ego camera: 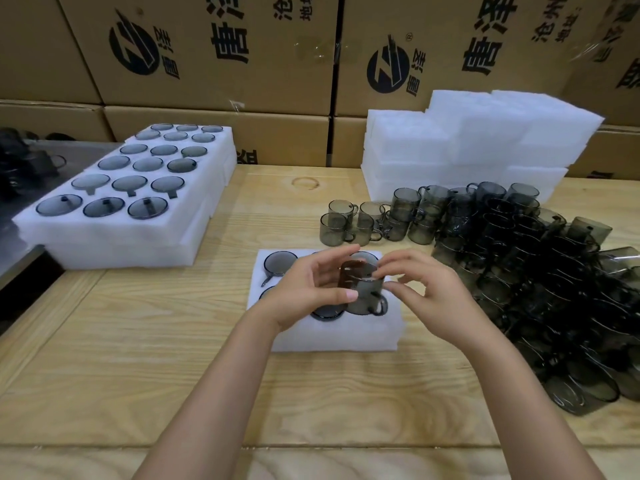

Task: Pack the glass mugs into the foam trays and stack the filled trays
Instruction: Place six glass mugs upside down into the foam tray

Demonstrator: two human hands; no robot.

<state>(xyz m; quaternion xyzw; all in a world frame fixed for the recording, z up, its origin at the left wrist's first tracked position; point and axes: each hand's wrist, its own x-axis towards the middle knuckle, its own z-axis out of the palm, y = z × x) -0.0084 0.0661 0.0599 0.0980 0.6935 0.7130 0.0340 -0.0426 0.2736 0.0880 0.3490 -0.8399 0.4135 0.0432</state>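
The tabletop is light wood with wavy grain lines and a dull, smooth top. The mug between the hands is dark smoky glass, see-through and shiny. The pile of mugs is the same shiny grey glass. The small tray is white foam, soft-looking and not shiny. The filled trays and the stack of foam blocks are the same white foam. The boxes behind are brown cardboard, dull, with black print.
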